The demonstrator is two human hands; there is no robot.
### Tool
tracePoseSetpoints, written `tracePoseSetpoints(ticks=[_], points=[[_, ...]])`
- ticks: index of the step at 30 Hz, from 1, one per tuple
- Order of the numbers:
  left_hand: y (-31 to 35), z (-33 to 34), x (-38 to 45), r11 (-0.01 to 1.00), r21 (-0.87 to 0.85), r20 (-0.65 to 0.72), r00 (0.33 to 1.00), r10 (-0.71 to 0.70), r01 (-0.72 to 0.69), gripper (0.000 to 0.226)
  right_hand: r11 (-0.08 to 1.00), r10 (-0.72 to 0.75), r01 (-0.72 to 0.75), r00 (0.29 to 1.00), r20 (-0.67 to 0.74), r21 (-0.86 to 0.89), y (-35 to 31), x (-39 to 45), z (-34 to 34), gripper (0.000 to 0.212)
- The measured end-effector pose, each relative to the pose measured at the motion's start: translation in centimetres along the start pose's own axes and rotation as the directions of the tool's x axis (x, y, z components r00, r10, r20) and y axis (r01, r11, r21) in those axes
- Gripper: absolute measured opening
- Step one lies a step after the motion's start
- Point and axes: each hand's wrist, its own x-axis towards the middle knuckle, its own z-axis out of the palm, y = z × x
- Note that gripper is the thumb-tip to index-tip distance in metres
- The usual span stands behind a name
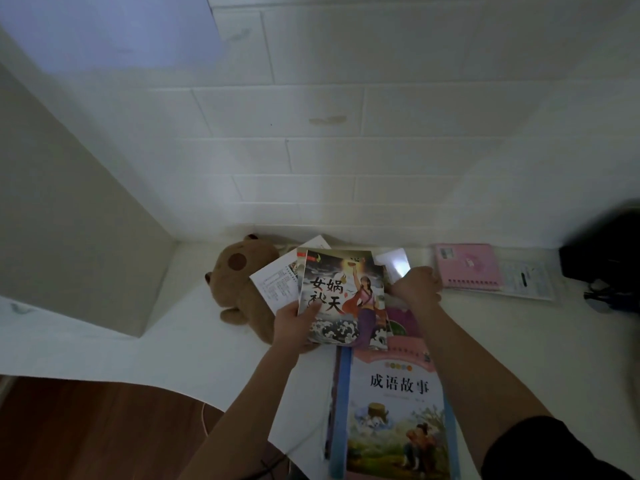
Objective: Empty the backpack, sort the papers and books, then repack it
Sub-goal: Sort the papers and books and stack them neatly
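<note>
Gripping a picture book (344,299) at its lower left corner, the left hand (294,323) sits just below centre frame, thumb laid across the cover and fingers curled beneath. Cover shows a painted figure in purple above waves, with large Chinese characters. Behind this book, fanned out to its left, are white printed sheets (275,284); whether the same hand holds them too cannot be told.

Right hand (415,284), right of centre, is curled into a fist at the book's upper right edge, knuckles up. What it grasps, if anything, is hidden; a small pale card or sheet (394,263) shows just beyond it.

Lower centre to lower right: a larger book with a blue spine and pink cover band (394,410) lies flat on the white table (173,341), with more books stacked under it. A purple cover (401,322) peeks out between the two, partly under the right forearm.

Left of centre, a brown plush bear (239,285) lies on the table against the corner of the tiled wall (346,116).

Upper right of the table: a pink spiral notebook (467,266), touching a clear-sleeved printed sheet (528,280) on its right. At the far right edge, a dark blurred mass, likely the backpack (609,251), with straps trailing below it.

Lower left: wood floor (86,427).
</note>
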Motion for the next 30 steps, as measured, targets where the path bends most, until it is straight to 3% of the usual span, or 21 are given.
tracePoseSetpoints(ticks=[3,5,7,9,12,17,20,23,26,28,30], points=[[0.0,-0.1,0.1,1.0,-0.003,0.006,1.0,-0.002,0.002,0.013,0.995,-0.098,0.097,0.99,-0.097,-0.013,0.3,-0.2,-0.3,0.081],[-0.1,-0.2,0.2,1.0,-0.02,0.012,1.0,-0.013,0.013,0.012,0.99,-0.136,0.138,0.99,-0.044,0.025,0.7,0.1,-0.6,0.076],[-0.1,-0.1,0.1,0.999,-0.037,0.017,1.0,-0.021,0.021,0.01,0.98,-0.199,0.199,0.98,0.0,0.003,1.1,0.2,-1.0,0.048],[0.1,-0.3,-0.1,0.999,-0.045,0.024,1.0,-0.01,0.012,0.011,0.969,-0.244,0.245,0.967,-0.077,0.01,1.3,-0.3,-1.5,0.02],[0.2,-0.3,0.1,0.999,-0.052,0.023,1.0,-0.015,0.017,0.015,0.932,-0.3,0.341,0.915,-0.271,0.119,1.3,-0.8,-2.2,0.03],[0.3,-0.3,-0.5,0.998,-0.066,0.029,1.0,-0.007,0.009,0.017,0.776,-0.454,0.599,0.748,-0.484,0.197,2.1,-3.2,-4.5,0.011],[0.6,-0.4,-0.8,1.0,-0.022,0.052,0.999,0.012,-0.011,0.015,0.682,-0.483,0.674,0.707,-0.517,0.283,2.4,-5.2,-6.5,0.027],[1.0,-0.9,-1.0,1.0,0.003,0.118,0.993,0.0,0.0,0.018,0.682,-0.528,0.694,0.686,-0.5,0.232,3.1,-6.9,-7.7,0.022],[1.1,-1.2,-1.1,0.999,0.005,0.153,0.987,-0.044,0.043,0.017,0.665,-0.488,0.707,0.656,-0.576,0.243,3.2,-8.7,-8.1,0.008],[1.3,-1.0,-1.2,0.997,-0.023,0.164,0.984,-0.065,0.069,0.021,0.663,-0.458,0.725,0.59,-0.664,0.187,3.0,-10.0,-7.9,0.007],[1.4,-0.6,-1.1,0.994,-0.041,0.179,0.979,-0.095,0.104,0.03,0.627,-0.557,0.777,0.49,-0.67,0.047,2.9,-11.6,-7.1,0.008]])
